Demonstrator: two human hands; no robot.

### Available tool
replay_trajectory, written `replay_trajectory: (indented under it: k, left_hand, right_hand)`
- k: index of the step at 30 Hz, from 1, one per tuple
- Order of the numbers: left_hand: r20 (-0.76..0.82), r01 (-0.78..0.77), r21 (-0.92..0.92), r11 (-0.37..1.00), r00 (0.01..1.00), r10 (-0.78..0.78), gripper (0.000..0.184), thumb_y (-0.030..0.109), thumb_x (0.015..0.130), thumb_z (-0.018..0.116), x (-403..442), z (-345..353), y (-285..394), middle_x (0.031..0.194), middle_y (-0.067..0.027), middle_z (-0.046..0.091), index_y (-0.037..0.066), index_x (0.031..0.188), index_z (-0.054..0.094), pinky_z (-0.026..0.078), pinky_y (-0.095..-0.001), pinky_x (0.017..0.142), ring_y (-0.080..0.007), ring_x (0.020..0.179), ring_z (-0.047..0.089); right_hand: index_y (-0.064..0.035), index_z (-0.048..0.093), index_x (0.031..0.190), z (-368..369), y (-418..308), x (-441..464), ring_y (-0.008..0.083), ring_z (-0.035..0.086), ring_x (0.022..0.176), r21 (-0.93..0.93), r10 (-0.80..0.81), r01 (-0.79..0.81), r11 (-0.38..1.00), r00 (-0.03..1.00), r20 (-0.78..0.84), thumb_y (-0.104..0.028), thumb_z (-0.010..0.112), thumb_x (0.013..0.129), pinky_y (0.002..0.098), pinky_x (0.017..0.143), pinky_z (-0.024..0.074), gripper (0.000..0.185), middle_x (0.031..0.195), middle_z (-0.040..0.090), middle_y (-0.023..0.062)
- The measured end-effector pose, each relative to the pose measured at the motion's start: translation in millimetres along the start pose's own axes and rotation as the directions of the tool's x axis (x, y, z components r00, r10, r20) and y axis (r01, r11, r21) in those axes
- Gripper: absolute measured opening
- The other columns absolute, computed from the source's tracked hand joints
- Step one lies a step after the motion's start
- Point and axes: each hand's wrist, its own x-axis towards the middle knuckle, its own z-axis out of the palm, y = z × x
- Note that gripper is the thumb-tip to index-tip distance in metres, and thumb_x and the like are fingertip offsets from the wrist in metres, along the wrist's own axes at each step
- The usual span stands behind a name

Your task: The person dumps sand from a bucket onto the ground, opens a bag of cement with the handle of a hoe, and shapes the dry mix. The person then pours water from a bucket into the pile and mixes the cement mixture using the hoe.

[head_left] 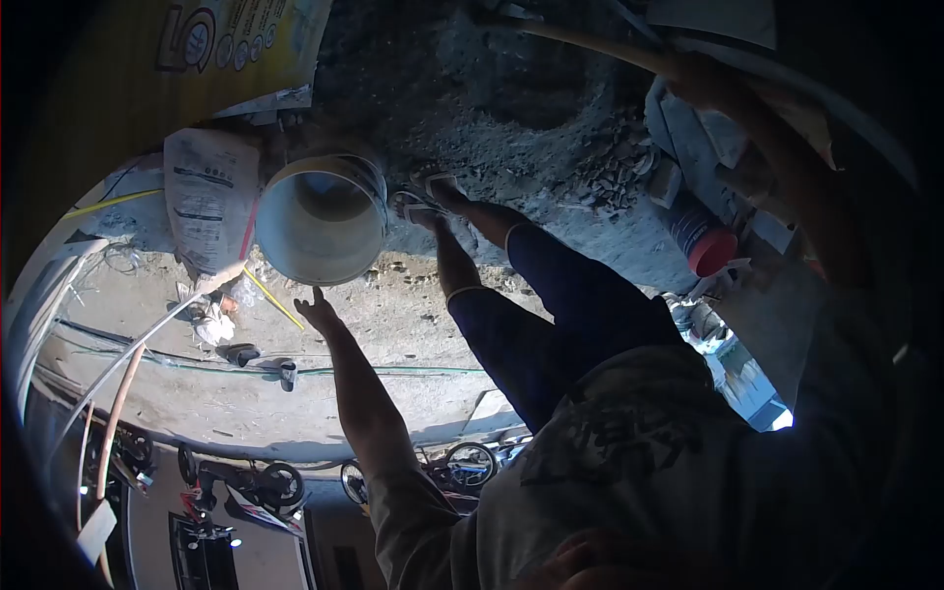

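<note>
1. The bucket (280, 241) stands upright, mouth up.
2. The person's left hand (323, 315) is open, just beside the bucket.
3. Their right hand (694, 81) grips a wooden pole (600, 41) right of the bucket, lengthwise slanting leftward.

The bucket (291, 234) opens toward the left hand (321, 313), leaving room to reach in. A sack (208, 197) blocks one side, feet (421, 209) the other. Beyond the feet, a wooden pole (590, 41) in the right hand (693, 84) bars passage.

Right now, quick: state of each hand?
Left hand: open, empty, fingers spread at the bucket's rim; contact can't be told.
Right hand: closed, holding a wooden handle.
</note>
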Motion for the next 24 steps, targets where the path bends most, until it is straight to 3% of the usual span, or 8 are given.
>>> replay_trajectory:
  k: [1, 3, 5, 10, 13, 19, 21, 24]
  left_hand:
    - [-0.037, -0.168, 0.146, 0.975, 0.984, 0.175, 0.082, 0.025, 0.082, 0.075, 24.0, 2.1, 10.6, 0.134, -0.0234, 0.046, 0.001, 0.144, 0.027, 0.042, -0.0439, 0.097, -0.0348, 0.117, 0.050]
    - [0.320, -0.141, -0.016, 0.990, 0.937, 0.139, 0.077, 0.020, 0.081, 0.075, 60.6, 3.9, 43.7, 0.135, -0.0197, 0.047, 0.001, 0.141, 0.033, 0.041, -0.0435, 0.098, -0.0348, 0.118, 0.050]
    - [0.294, 0.194, -0.149, 0.970, 0.945, -0.144, 0.062, 0.012, 0.081, 0.073, 45.0, 16.4, 85.4, 0.126, -0.0127, 0.056, 0.012, 0.136, 0.045, 0.041, -0.0495, 0.095, -0.0333, 0.119, 0.051]
    - [0.581, 0.290, -0.189, 0.938, 0.803, -0.131, 0.056, 0.005, 0.081, 0.067, 99.9, 0.1, 46.6, 0.124, -0.0086, 0.057, 0.017, 0.132, 0.047, 0.042, -0.0537, 0.092, -0.0339, 0.118, 0.053]
    - [0.420, 0.113, 0.035, 0.993, 0.900, -0.117, 0.067, 0.004, 0.070, 0.069, 47.9, 3.0, 86.1, 0.126, -0.0110, 0.053, 0.017, 0.131, 0.045, 0.038, -0.0554, 0.095, -0.0310, 0.118, 0.049]
    - [0.527, 0.085, -0.212, 0.974, 0.849, 0.041, 0.071, 0.008, 0.070, 0.079, -93.1, 52.8, 179.6, 0.119, -0.0117, 0.050, 0.008, 0.128, 0.038, 0.049, -0.0468, 0.082, -0.0256, 0.106, 0.053]
    - [0.474, 0.019, -0.117, 0.993, 0.880, 0.039, 0.075, 0.015, 0.068, 0.085, -120.4, 84.9, 201.6, 0.115, -0.0140, 0.052, 0.006, 0.125, 0.038, 0.053, -0.0404, 0.073, -0.0231, 0.100, 0.055]
    - [0.427, -0.162, 0.018, 0.987, 0.893, 0.138, 0.085, 0.024, 0.061, 0.090, -138.9, 136.5, 219.6, 0.111, -0.0200, 0.053, -0.008, 0.119, 0.037, 0.052, -0.0366, 0.076, -0.0253, 0.095, 0.057]
  right_hand:
    - [-0.0015, 0.053, 0.113, 4.3, 0.9, -1.1, 0.0364, 0.065, 0.090, -0.008, -0.003, 0.003, 1.000, 0.999, -0.037, -0.018, 0.064, 0.083, 0.0463, 0.079, 0.0523, 0.036, 0.097, 0.066, 0.0197]
    - [-0.0028, 0.053, 0.115, 0.6, -4.8, 1.8, 0.0358, 0.064, 0.094, -0.021, -0.006, 0.005, 1.000, 0.999, -0.053, -0.018, 0.065, 0.082, 0.0466, 0.081, 0.0510, 0.038, 0.101, 0.065, 0.0195]
    - [-0.0050, 0.052, 0.118, -7.4, -11.2, -2.7, 0.0350, 0.061, 0.101, -0.022, 0.022, -0.022, 1.000, 1.000, -0.006, -0.019, 0.068, 0.080, 0.0475, 0.085, 0.0483, 0.044, 0.108, 0.063, 0.0197]
    - [-0.0108, 0.050, 0.132, -22.6, -28.3, -9.7, 0.0338, 0.067, 0.080, -0.134, 0.207, -0.192, 0.972, 0.972, 0.109, -0.024, 0.061, 0.078, 0.0492, 0.069, 0.0521, 0.056, 0.086, 0.068, 0.0173]
    - [-0.0068, 0.057, 0.121, -14.7, -30.8, -7.6, 0.0350, 0.067, 0.078, -0.101, 0.156, -0.145, 0.984, 0.981, 0.115, -0.022, 0.060, 0.078, 0.0482, 0.064, 0.0524, 0.046, 0.082, 0.068, 0.0179]
    - [0.0002, 0.064, 0.105, -18.8, -29.3, -10.3, 0.0337, 0.067, 0.077, -0.014, 0.140, -0.139, 0.990, 0.988, 0.070, -0.018, 0.061, 0.076, 0.0464, 0.059, 0.0525, 0.034, 0.080, 0.067, 0.0180]
    - [0.0005, 0.064, 0.102, -19.1, -26.4, -9.4, 0.0335, 0.067, 0.076, -0.037, 0.107, -0.105, 0.994, 0.993, 0.057, -0.016, 0.062, 0.075, 0.0470, 0.059, 0.0524, 0.032, 0.079, 0.067, 0.0177]
    - [0.0005, 0.066, 0.098, -9.6, -19.1, -2.1, 0.0339, 0.066, 0.074, 0.117, 0.163, -0.169, 0.979, 0.985, 0.059, -0.015, 0.063, 0.073, 0.0487, 0.058, 0.0517, 0.029, 0.079, 0.067, 0.0177]
